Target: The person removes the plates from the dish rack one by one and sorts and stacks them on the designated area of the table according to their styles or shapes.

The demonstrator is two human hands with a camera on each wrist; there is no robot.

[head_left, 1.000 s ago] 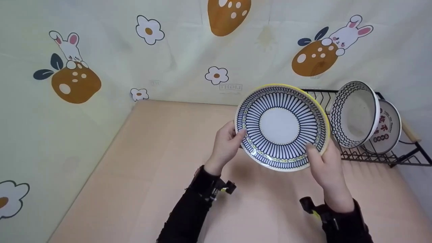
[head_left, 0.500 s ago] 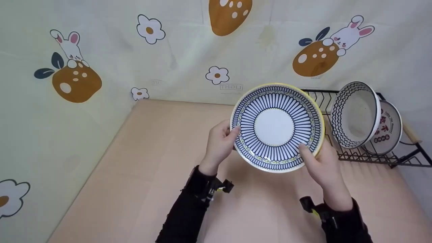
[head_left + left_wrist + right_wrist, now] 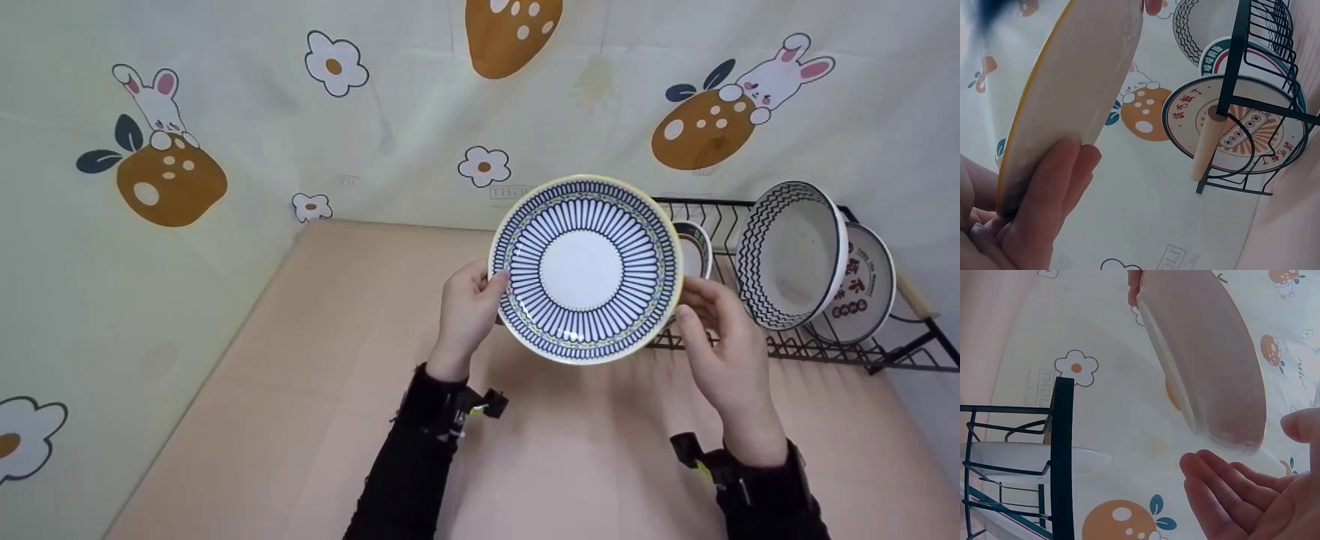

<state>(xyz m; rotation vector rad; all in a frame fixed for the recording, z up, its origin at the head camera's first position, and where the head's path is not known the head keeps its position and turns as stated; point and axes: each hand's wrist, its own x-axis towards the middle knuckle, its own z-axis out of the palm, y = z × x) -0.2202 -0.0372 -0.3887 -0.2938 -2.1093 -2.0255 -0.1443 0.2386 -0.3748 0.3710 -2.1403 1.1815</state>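
A round plate [image 3: 581, 270] with a dark-and-white petal pattern and yellow rim is held up above the table, its patterned face toward the head view. My left hand [image 3: 469, 315] pinches its left edge, thumb on the face. In the left wrist view that hand's fingers [image 3: 1044, 208] lie along the pale underside. At the plate's right edge is my right hand [image 3: 731, 367], fingers loosely spread. The right wrist view shows its fingertips [image 3: 1199, 464] just apart from the rim. Behind the plate, a small bowl [image 3: 697, 251] partly shows on the rack.
On the right of the table [image 3: 300, 390] stands a black wire dish rack [image 3: 1062, 455]. It bears a large bowl [image 3: 787, 247] with zigzag lines and a plate with red lettering [image 3: 859, 292]. Patterned cloth [image 3: 405, 112] hangs behind and to the left.
The plate has moved left and slightly up with my left hand. My right hand has let go of its edge, and the small bowl behind has come into view.
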